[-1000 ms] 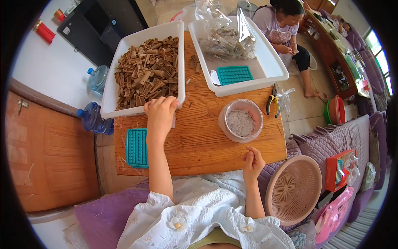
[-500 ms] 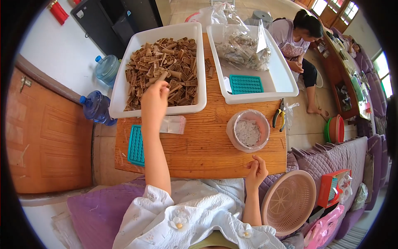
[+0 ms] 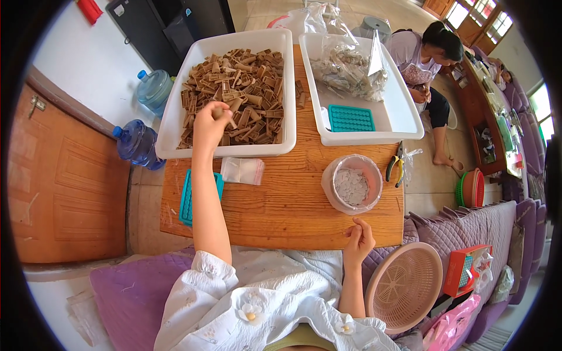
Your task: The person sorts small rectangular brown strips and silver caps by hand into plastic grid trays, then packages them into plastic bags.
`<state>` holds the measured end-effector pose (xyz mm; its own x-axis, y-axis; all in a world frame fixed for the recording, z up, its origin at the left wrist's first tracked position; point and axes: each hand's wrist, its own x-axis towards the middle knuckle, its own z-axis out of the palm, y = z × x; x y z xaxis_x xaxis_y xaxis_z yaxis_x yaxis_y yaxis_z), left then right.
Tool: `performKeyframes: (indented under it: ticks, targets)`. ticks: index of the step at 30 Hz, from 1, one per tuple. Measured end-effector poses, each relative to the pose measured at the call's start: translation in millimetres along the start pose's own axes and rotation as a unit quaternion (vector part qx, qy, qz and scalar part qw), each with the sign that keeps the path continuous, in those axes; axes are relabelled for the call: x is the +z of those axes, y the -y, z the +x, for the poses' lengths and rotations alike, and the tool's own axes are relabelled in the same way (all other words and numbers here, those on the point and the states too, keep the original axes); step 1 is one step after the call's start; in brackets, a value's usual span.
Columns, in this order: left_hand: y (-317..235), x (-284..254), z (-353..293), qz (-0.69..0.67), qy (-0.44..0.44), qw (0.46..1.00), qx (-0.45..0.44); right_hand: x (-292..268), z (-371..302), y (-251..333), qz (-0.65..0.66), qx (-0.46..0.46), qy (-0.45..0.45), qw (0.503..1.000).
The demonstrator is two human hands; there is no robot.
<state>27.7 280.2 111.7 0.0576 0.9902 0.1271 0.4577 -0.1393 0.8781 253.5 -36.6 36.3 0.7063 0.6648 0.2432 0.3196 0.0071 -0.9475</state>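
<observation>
A heap of small brown moulded pieces (image 3: 249, 88) fills the white plastic tub (image 3: 288, 93) at the far left. Over its near edge, my left hand (image 3: 211, 126) is closed, with a brown piece (image 3: 218, 112) between thumb and fingers. By the table's front edge, my right hand (image 3: 358, 243) is curled with thumb and fingertips together; what it may pinch is too small to make out. Just beyond it stands a round plastic-lined tub (image 3: 329, 196) holding small white pieces (image 3: 351, 186). Under my left forearm lies a teal moulded tray (image 3: 187, 202), partly hidden.
Clear plastic bags (image 3: 243, 171) lie near the brown heap. A second white tub (image 3: 404, 126) contains bagged pieces and another teal tray (image 3: 351, 119). Pliers (image 3: 396, 164) rest at the table's right edge, above a beige basket (image 3: 404, 286). A person (image 3: 418, 64) sits at far right.
My left hand has drawn back slightly left within the tub's near side, now with a brown piece in its fingers. My right hand stays nearly still. The whole view has shifted slightly.
</observation>
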Motion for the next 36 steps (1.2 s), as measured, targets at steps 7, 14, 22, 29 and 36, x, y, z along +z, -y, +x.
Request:
performKeyframes:
  ticks: [7, 14, 22, 29, 36]
  targets:
    - [-8, 10, -4, 0.13, -0.056, 0.986, 0.087, 5, 9, 11, -0.003, -0.024, -0.015, 1.0]
    - [-11, 21, -7, 0.366, 0.029, 0.929, 0.047, 58, 63, 93, 0.038, -0.195, 0.057, 0.978]
    - [-12, 19, -7, 0.289, 0.062, 0.953, 0.065, 191, 176, 114, -0.103, -0.229, 0.227, 0.941]
    - [-15, 15, -8, 0.191, 0.002, 0.982, 0.006, 260, 197, 90, -0.426, -0.315, 0.262, 0.807]
    - [-23, 9, -5, -0.024, -0.034, 0.999, -0.029, 265, 207, 92, -0.494, -0.234, 0.304, 0.78]
